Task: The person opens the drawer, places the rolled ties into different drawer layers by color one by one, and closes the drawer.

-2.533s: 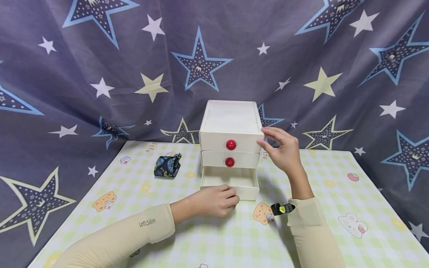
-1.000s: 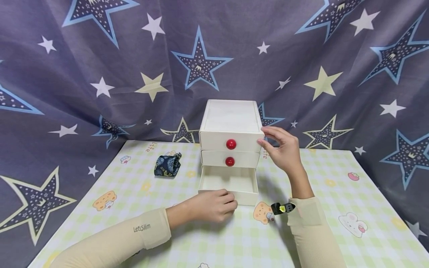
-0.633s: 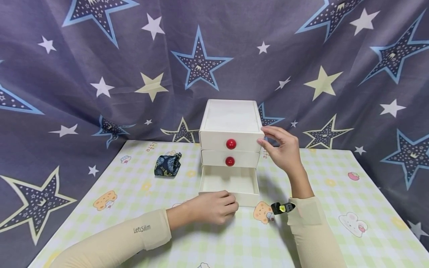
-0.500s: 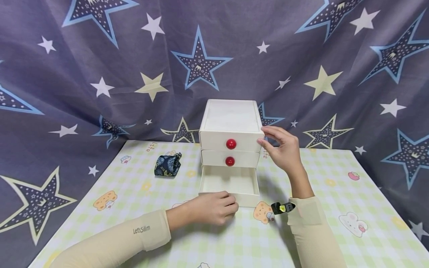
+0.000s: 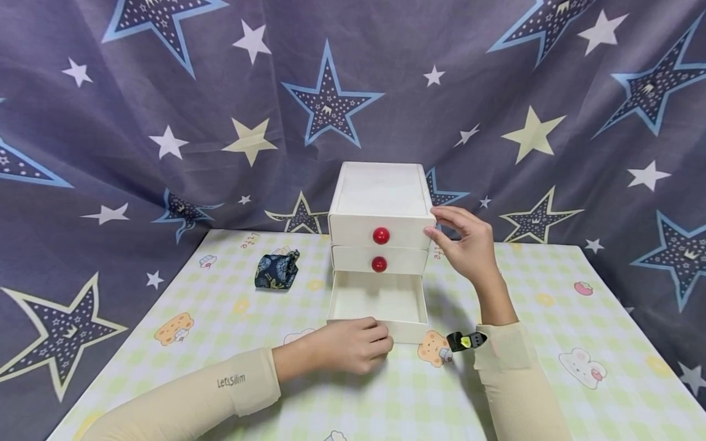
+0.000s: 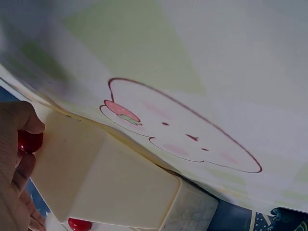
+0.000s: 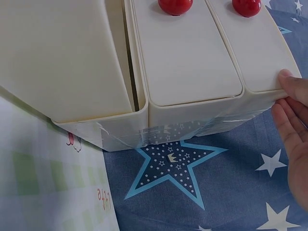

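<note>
A white three-drawer cabinet (image 5: 383,190) stands on the table, its bottom drawer (image 5: 378,297) pulled out and bare inside. The two upper drawers are closed, each with a red round knob (image 5: 381,236). My left hand (image 5: 353,345) is at the bottom drawer's front; in the left wrist view its thumb and fingers pinch that drawer's red knob (image 6: 31,141), which the hand hides in the head view. My right hand (image 5: 469,246) holds the cabinet's upper right front edge, thumb on the front and fingers along the side, as the right wrist view also shows.
A small dark blue patterned cloth pouch (image 5: 276,270) lies on the table left of the cabinet. The table (image 5: 551,392) has a checked cloth with cartoon prints. Behind it hangs a starry curtain (image 5: 209,79). A black band-like piece (image 5: 466,341) sits at the right wrist.
The bottom drawer has come further out toward me, with my left hand moving along at its front. My right hand stays at the cabinet's edge.
</note>
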`<state>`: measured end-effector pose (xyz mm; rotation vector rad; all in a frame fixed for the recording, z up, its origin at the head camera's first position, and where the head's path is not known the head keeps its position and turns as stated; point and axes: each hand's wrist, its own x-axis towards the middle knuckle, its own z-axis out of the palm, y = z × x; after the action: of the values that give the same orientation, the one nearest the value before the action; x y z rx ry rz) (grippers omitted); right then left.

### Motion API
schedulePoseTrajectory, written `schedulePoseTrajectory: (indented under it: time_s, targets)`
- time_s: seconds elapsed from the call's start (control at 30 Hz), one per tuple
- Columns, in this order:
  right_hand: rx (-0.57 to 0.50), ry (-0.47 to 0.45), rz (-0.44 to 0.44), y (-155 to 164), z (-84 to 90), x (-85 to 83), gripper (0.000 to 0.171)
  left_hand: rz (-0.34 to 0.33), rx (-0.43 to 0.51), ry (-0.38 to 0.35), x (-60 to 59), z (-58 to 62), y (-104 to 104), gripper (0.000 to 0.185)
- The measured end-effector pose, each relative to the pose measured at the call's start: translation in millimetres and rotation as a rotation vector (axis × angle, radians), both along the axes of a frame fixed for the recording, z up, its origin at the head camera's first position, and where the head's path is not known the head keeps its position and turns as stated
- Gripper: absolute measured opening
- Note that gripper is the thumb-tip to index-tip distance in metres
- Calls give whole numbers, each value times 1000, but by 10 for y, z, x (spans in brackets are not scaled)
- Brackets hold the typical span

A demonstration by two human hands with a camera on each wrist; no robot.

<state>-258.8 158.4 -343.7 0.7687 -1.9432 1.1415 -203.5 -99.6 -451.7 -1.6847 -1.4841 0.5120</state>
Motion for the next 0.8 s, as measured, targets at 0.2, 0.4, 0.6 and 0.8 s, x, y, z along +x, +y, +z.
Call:
schedulePoseTrajectory:
  time_s: [0.2,0.4,0.6,0.8]
  targets:
    - [-2,11,5,6,-4,-12,34,13,-3,-15,36,4,1,34]
    - [4,18,-1,10,3,-11,34,20,-15,-25,57,0,2,34]
    - [7,21,-6,11,-7,-15,34,19,-28,-19,99,9,-1,33]
    - [8,25,-11,8,-19,-22,34,6,-18,-14,137,-7,20,33]
